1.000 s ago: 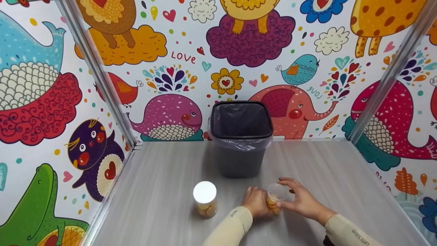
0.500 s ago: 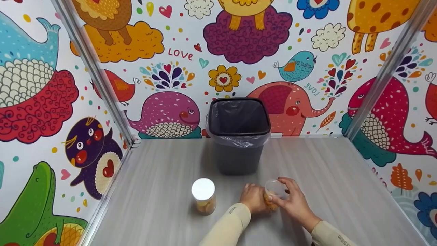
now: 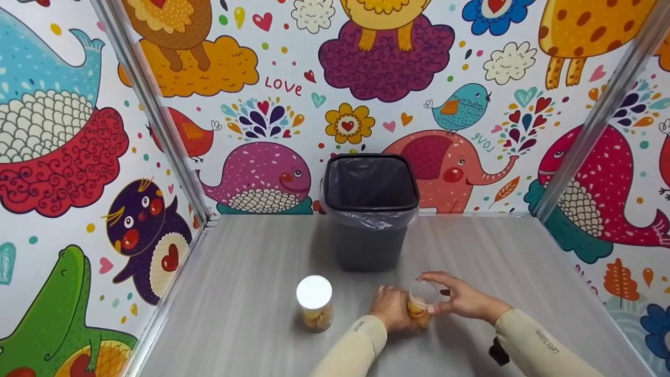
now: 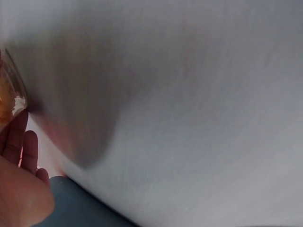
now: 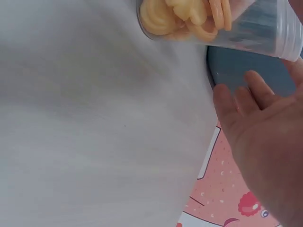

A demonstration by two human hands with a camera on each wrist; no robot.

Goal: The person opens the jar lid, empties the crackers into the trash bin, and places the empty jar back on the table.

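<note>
A clear plastic jar (image 3: 419, 313) of yellow-orange cookies stands on the table right of the middle. My left hand (image 3: 391, 309) grips its lower side. At its translucent ribbed top (image 5: 288, 38), the thumb and fingers of my right hand (image 3: 463, 301) pinch the edge. The right wrist view shows ring-shaped cookies (image 5: 189, 14) at the jar's bottom, with the upper part bare of them. In the left wrist view the left hand (image 4: 21, 175) shows only partly, its fingertips at the jar (image 4: 9, 94).
A second cookie jar (image 3: 316, 317) with a white lid (image 3: 314, 293) stands to the left. Behind both jars is a dark grey bin (image 3: 369, 246) lined with a clear bag. Cartoon-printed walls (image 3: 282, 115) enclose the grey table (image 3: 251, 272) at the back and sides.
The right forearm swung inward, then back out to the right, with the right hand staying at the jar's top. The left hand has kept its grip. The head view shifted slightly.
</note>
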